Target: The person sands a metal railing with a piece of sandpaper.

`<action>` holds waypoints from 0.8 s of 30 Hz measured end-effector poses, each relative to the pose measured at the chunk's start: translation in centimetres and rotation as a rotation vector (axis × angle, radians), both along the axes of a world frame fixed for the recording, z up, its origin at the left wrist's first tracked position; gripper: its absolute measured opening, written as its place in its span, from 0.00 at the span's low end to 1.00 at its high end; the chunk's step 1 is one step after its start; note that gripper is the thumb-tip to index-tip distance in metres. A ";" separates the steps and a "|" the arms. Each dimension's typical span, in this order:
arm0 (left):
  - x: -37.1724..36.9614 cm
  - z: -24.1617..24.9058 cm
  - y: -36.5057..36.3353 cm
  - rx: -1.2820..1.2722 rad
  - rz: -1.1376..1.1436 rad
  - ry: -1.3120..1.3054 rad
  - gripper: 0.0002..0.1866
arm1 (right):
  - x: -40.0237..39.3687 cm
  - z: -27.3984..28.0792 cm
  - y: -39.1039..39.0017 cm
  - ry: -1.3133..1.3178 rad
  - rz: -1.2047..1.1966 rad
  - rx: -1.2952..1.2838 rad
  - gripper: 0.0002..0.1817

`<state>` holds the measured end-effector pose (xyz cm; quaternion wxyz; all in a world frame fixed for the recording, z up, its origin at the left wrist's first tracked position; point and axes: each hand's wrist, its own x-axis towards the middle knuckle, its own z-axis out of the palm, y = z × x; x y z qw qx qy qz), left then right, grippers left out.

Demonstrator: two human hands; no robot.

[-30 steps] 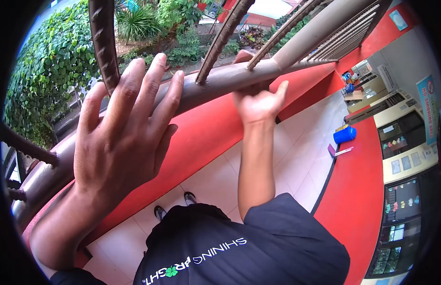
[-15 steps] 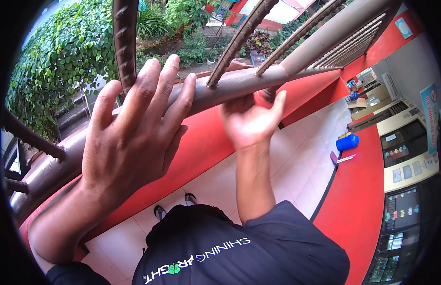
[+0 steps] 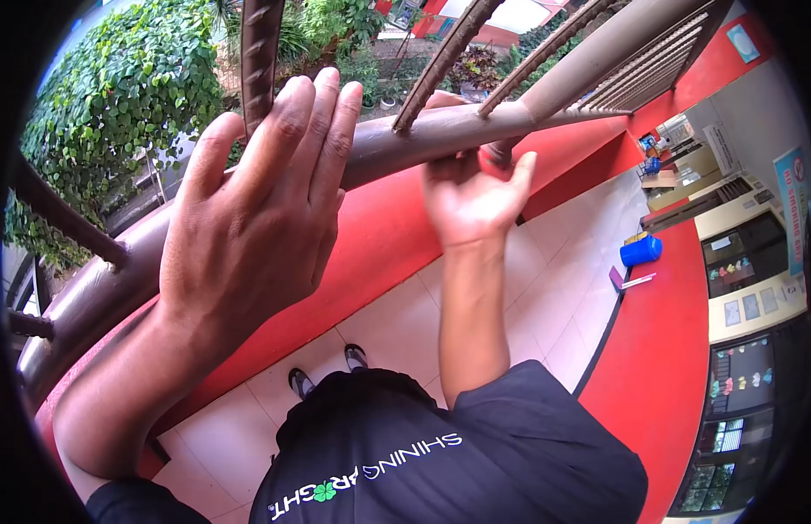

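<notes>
The person's left hand (image 3: pixel 257 196) lies over the thick, brown, round metal rail (image 3: pixel 388 150), its back toward the camera, fingers straight and close together, not curled into a grip. Laid this way, it probably rests on or steadies against the rail rather than clasping it. The right hand (image 3: pixel 475 199) comes from below, palm turned up and thumb standing clear; its fingers pass behind the rail, which hides most of them, so whether they grip cannot be told. The rail crosses the view above a low, red-painted wall (image 3: pixel 388 236). Dark brown, ridged metal bars (image 3: pixel 449 65) meet it at intervals, likely limiting where either hand fits.
</notes>
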<state>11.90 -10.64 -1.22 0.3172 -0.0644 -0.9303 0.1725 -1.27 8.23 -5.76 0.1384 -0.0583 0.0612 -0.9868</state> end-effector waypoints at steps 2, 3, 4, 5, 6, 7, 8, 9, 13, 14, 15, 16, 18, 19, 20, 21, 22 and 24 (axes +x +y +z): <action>-0.2 0.0 0.0 0.009 -0.004 0.009 0.39 | 4.2 0.5 -3.0 -0.173 0.131 0.012 0.48; -0.1 0.0 0.0 0.020 -0.008 0.009 0.40 | 5.4 -0.1 -3.3 -0.104 0.371 -0.111 0.50; 0.0 -0.1 -0.1 0.018 -0.010 -0.003 0.40 | 6.2 -0.5 -3.5 -0.038 0.603 -0.236 0.52; 0.0 -0.2 -0.1 0.023 -0.020 -0.003 0.40 | 4.6 0.7 -2.3 -0.153 0.301 -0.012 0.52; -0.1 -0.1 -0.2 0.028 -0.028 0.007 0.39 | 2.7 0.8 -1.2 -0.114 0.192 -0.029 0.51; -0.1 -0.1 -0.2 0.030 -0.028 0.009 0.39 | 2.0 1.2 -0.9 -0.071 0.085 -0.043 0.51; -0.1 -0.2 -0.2 0.024 -0.029 0.019 0.39 | 2.7 0.5 -1.4 -0.048 0.006 0.038 0.49; -0.2 -0.2 -0.2 0.012 -0.030 0.032 0.39 | 5.4 0.9 -3.4 -0.139 0.087 0.023 0.48; -0.2 -0.3 -0.3 0.036 -0.052 0.030 0.38 | 5.8 1.2 -2.2 -0.130 0.149 0.042 0.47; -0.2 -0.3 -0.3 0.032 -0.054 0.039 0.38 | 3.4 0.9 -1.1 -0.110 0.039 0.009 0.46; -0.3 -0.3 -0.2 0.030 -0.059 0.048 0.38 | 2.0 0.2 -0.1 -0.090 -0.074 -0.022 0.46; -0.3 -0.2 0.0 0.031 -0.062 0.056 0.38 | 3.6 1.0 -1.9 -0.121 -0.132 0.052 0.44; -0.1 -0.1 -0.2 0.059 -0.081 0.029 0.38 | 8.1 0.4 -4.0 -0.150 0.216 0.006 0.42; -0.1 -0.1 -0.4 0.051 -0.080 0.029 0.38 | 8.8 0.0 -4.2 -0.131 0.377 -0.039 0.41; -0.1 -0.1 -0.4 0.042 -0.072 0.034 0.38 | 7.1 0.6 -3.4 -0.165 0.229 0.046 0.37; -0.2 -0.2 -0.2 0.041 -0.070 0.041 0.38 | 4.0 0.4 -1.9 -0.152 0.000 0.059 0.30; -0.2 -0.3 -0.2 0.023 -0.068 0.056 0.38 | 1.7 -0.4 -0.6 -0.132 -0.078 0.065 0.27; -0.1 -0.1 -0.2 0.028 -0.065 0.051 0.39 | 3.1 0.8 -2.7 -0.146 -0.248 0.162 0.23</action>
